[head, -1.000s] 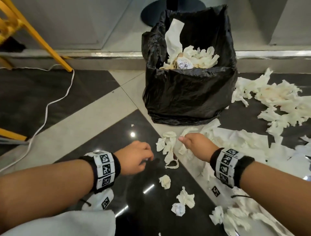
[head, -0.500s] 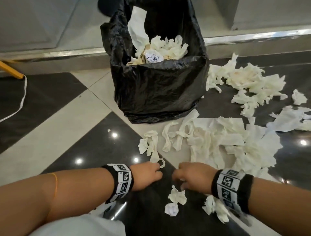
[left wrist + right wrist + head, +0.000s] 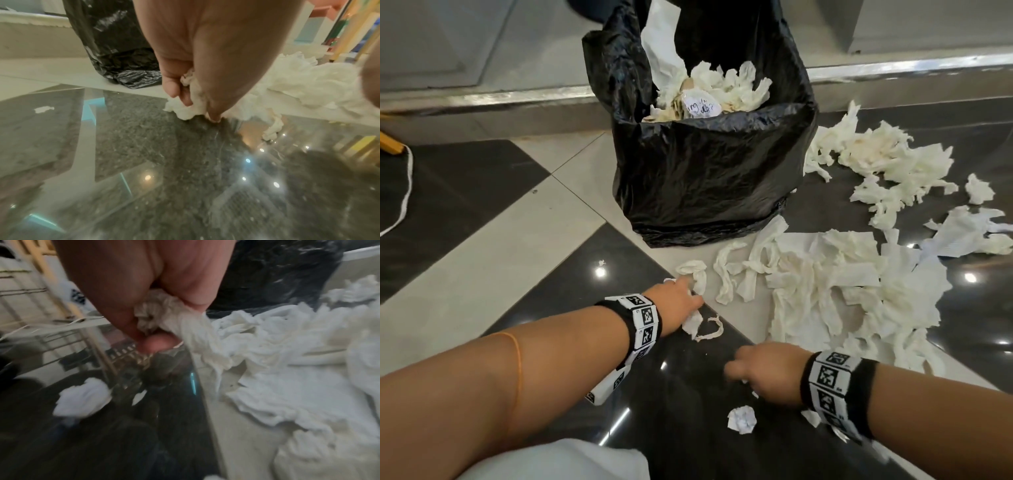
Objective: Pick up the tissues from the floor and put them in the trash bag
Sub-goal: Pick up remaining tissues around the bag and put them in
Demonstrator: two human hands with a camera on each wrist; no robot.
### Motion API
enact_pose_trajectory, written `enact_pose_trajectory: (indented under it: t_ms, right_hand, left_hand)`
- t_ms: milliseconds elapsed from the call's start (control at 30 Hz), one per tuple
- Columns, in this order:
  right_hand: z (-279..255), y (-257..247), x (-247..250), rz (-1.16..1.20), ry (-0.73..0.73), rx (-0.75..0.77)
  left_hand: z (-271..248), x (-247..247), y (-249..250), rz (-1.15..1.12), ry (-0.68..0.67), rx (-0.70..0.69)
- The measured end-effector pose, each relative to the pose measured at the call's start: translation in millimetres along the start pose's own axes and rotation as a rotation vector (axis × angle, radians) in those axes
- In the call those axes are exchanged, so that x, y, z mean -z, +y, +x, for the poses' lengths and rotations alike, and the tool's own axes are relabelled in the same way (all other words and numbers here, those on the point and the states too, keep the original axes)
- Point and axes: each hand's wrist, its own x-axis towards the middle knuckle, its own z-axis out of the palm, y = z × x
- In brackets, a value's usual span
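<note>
While trash bag (image 3: pixel 709 178) at 12 o'clock sits part-filled | left hand (image 3: pixel 677 305) pinches tissue (image 3: pixel 190 105) | right hand (image 3: pixel 770 371) clutches wad (image 3: pixel 164 313) | big pile (image 3: pixel 842 291) at 2 o'clock remains.

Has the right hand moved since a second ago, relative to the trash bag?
Yes. The right hand has pulled back toward the person, away from the trash bag, and now grips a tissue low over the dark floor tile.
</note>
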Motion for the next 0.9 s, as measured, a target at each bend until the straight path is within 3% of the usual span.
enact_pose_trajectory:
  t_ms: [100,233,333,567,700,900]
  right_hand:
    - [-1,-16,-22,-0.144,-0.119,0.098]
    - [3,-24,-40,-0.179,-0.183,0.059]
    - [5,-22,-29,-0.190,-0.113,0.039]
    - [41,-12,31,-0.087,0.240,-0.121]
    - [57,-10,32,-0.097,0.184,-0.230]
    - [62,-1,36,-0.052,0.137,-0.294]
  left_hand:
    - [0,3,1,0.005,-0.057,-0.014]
    - [-6,6,-8,-0.156,0.007,0.008]
    - [-15,5,-21,-0.206,0.079,0.029]
    - [-43,6,-48,-0.207,0.173,0.154]
    - [-47,5,-51,-0.059,0.113,0.171]
    - [-42,-7,-60,-0.261,0.131,0.180]
